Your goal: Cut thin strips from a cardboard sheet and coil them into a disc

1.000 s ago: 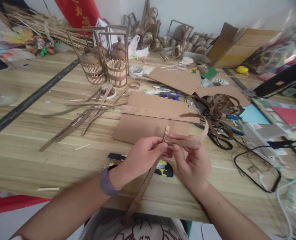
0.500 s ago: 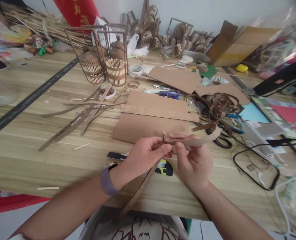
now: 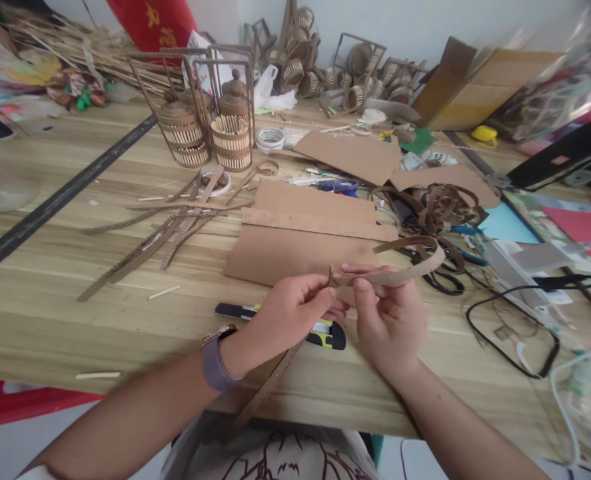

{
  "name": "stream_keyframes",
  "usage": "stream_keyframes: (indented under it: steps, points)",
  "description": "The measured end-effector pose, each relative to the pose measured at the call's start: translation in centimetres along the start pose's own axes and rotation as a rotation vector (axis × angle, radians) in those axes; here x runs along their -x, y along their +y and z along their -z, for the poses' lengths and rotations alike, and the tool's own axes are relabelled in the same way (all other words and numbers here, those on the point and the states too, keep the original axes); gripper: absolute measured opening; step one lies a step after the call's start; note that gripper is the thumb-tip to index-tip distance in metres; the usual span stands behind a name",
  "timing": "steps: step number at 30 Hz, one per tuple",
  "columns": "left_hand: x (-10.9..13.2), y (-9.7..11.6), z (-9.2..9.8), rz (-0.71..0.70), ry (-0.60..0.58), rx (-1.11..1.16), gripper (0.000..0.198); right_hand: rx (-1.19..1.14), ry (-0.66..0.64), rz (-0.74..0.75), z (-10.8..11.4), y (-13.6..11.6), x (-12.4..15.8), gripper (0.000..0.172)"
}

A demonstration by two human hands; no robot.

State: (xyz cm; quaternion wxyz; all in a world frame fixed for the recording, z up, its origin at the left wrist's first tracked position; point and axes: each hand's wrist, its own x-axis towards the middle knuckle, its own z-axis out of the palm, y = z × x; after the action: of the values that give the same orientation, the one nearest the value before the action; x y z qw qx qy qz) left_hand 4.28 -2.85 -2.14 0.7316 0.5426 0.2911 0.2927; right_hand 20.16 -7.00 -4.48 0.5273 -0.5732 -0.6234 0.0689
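My left hand (image 3: 288, 313) pinches a long corrugated cardboard strip (image 3: 270, 383) near its upper end; the strip hangs down over the table's near edge toward my lap. My right hand (image 3: 388, 320) pinches the smooth paper layer (image 3: 410, 270) peeled off that strip, which curls away to the right in a loop. Both hands meet just in front of a flat cardboard sheet (image 3: 295, 250). A black and yellow utility knife (image 3: 320, 333) lies on the table under my hands. A purple watch band (image 3: 214, 363) sits on my left wrist.
Loose corrugated strips (image 3: 165, 230) lie to the left. Two small cardboard lantern models (image 3: 210, 130) stand behind them. Curled strips and black scissors (image 3: 440, 220) lie to the right, beside a black cable (image 3: 515, 333). More cardboard pieces and boxes crowd the back edge.
The long strip has slid lower through my left hand, its top end now level with my fingers. The peeled layer in my right hand has grown longer and loops farther right.
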Motion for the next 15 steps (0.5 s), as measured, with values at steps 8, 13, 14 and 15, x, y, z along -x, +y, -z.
stream_keyframes:
  steps: [8,13,14,15]
  points:
    - [-0.18,-0.10,0.11,-0.035,0.063,-0.030,0.029,0.238,-0.097,0.298,-0.04,-0.58,-0.79,0.002]
    - [0.06,-0.09,-0.12,-0.021,0.049,-0.048,0.026,0.188,-0.031,0.087,0.00,-0.70,-0.44,0.007]
    - [0.07,-0.09,-0.13,-0.012,0.049,-0.053,0.025,0.151,-0.003,0.034,0.01,-0.66,-0.36,0.008]
    - [0.05,-0.11,-0.12,-0.005,0.050,-0.055,0.024,0.112,0.015,0.001,0.02,-0.60,-0.30,0.009]
